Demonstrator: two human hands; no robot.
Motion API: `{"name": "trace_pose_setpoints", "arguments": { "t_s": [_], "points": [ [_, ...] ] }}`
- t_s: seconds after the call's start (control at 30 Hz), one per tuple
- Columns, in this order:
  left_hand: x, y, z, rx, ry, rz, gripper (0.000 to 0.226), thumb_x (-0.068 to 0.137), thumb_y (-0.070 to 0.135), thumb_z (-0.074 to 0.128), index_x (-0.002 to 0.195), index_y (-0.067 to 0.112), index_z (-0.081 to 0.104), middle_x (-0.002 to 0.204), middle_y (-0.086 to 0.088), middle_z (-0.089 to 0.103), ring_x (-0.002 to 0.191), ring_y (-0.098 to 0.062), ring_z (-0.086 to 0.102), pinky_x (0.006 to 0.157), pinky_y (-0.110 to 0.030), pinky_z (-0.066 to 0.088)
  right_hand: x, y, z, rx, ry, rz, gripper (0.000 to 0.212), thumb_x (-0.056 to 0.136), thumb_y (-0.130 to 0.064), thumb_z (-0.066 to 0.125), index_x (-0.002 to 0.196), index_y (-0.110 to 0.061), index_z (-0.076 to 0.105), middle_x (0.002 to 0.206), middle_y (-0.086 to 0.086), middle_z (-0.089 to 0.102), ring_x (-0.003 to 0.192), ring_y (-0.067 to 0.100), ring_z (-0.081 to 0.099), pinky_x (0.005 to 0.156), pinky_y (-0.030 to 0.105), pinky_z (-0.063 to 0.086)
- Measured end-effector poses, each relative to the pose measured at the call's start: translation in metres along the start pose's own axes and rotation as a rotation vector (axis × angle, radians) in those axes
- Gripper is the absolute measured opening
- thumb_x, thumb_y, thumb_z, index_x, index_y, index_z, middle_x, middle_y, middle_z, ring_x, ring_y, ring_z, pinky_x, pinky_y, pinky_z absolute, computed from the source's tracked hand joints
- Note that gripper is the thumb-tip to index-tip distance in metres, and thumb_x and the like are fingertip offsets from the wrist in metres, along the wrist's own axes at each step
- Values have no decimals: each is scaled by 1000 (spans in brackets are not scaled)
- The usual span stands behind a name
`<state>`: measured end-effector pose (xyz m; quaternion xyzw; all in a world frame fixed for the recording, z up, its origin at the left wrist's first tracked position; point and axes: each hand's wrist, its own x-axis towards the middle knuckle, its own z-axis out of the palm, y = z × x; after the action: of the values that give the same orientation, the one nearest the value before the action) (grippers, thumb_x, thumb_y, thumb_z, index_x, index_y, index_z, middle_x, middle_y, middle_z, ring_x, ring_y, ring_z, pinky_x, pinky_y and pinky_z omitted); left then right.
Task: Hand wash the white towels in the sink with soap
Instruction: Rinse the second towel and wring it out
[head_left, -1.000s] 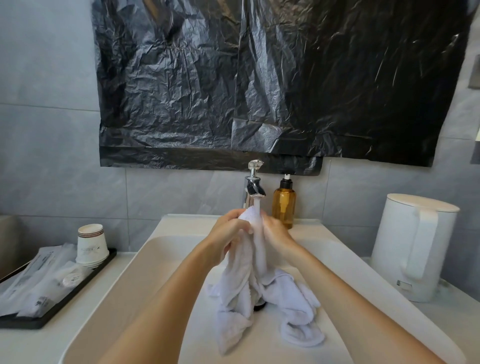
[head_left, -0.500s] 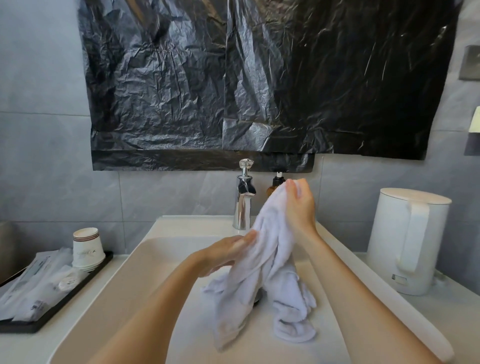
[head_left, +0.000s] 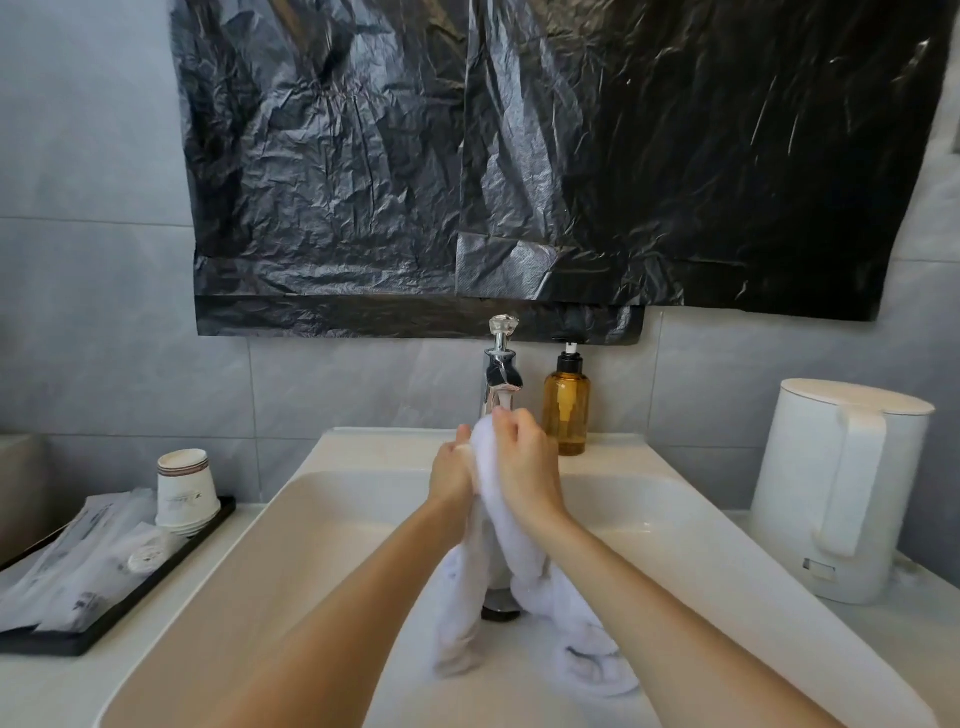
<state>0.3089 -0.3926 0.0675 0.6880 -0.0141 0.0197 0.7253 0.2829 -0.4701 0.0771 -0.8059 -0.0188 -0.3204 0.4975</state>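
A white towel (head_left: 519, 561) hangs between both my hands over the white sink (head_left: 332, 525), its lower ends trailing onto the basin floor around the drain (head_left: 500, 612). My left hand (head_left: 453, 474) grips the towel's upper part from the left. Against it from the right, my right hand (head_left: 524, 460) grips the same bunched top just under the chrome faucet (head_left: 500, 374). An amber soap pump bottle (head_left: 566, 408) stands on the sink's back ledge, right of the faucet.
A white electric kettle (head_left: 836, 488) stands on the counter at the right. On the left, a black tray (head_left: 130, 597) holds stacked paper cups (head_left: 186, 491) and wrapped toiletry packets. Black plastic sheeting (head_left: 519, 166) covers the wall above.
My right hand came down from beside the faucet to meet my left hand; the stretched towel is bunched between both hands again.
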Motion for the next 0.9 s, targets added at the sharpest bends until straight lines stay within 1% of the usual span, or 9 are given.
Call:
{"name": "trace_pose_setpoints", "arguments": {
  "t_s": [0.13,0.2,0.37,0.47,0.6,0.7,0.77,0.83,0.9],
  "points": [
    [-5,2,14,154,7,86,19,102,19,42,86,14,51,71,-4,51,71,-21,50,67,-26,39,-2,1,2,-183,169,-43,36,102,-38,36,87,-9,52,77,7,57,74,25,54,62,30,35],
    [-7,3,15,100,46,68,23,101,22,45,83,12,54,67,-3,53,60,-17,46,52,-20,39,1,-1,3,-198,228,-57,34,102,-36,37,84,-9,50,75,8,57,72,27,53,60,31,34],
    [3,-1,12,236,73,16,35,97,44,48,74,17,54,69,0,57,59,-14,50,49,-25,36,13,6,5,-230,171,-61,30,100,-25,43,76,-10,52,74,12,59,74,31,59,62,34,42],
    [-1,0,4,105,30,-5,52,91,55,54,58,16,56,63,-2,60,57,-18,50,55,-26,37,19,12,-2,-332,94,29,38,101,-32,38,86,-9,64,87,15,66,87,35,61,68,32,42],
    [-6,2,-13,80,-164,55,39,90,47,64,83,9,63,84,-5,68,71,-20,61,66,-29,48,22,28,-23,-404,107,88,45,103,-41,31,87,-13,62,81,8,57,85,31,59,68,32,39],
    [0,5,-35,318,-263,27,46,78,39,79,110,11,62,104,-5,69,85,-19,67,62,-24,53,34,34,-48,-186,338,260,44,104,-42,29,92,-11,59,87,6,54,90,28,54,73,32,35],
    [4,2,-47,586,-302,-40,60,72,46,82,116,11,62,113,-2,64,107,-21,61,82,-30,50,41,34,-57,-71,421,223,43,103,-42,29,89,-12,56,88,7,58,88,27,54,72,33,35],
    [7,3,-53,737,-320,-67,69,62,60,82,106,9,67,107,1,65,107,-19,59,89,-32,45,41,29,-57,-40,440,120,41,103,-42,30,83,-12,51,76,1,56,79,24,54,66,32,36],
    [6,8,-56,734,-269,31,61,61,63,81,83,10,60,87,3,58,83,-15,54,71,-28,38,39,29,-57,-105,434,95,38,103,-40,30,85,-12,48,70,-4,49,73,20,51,62,31,34]
  ]
}}
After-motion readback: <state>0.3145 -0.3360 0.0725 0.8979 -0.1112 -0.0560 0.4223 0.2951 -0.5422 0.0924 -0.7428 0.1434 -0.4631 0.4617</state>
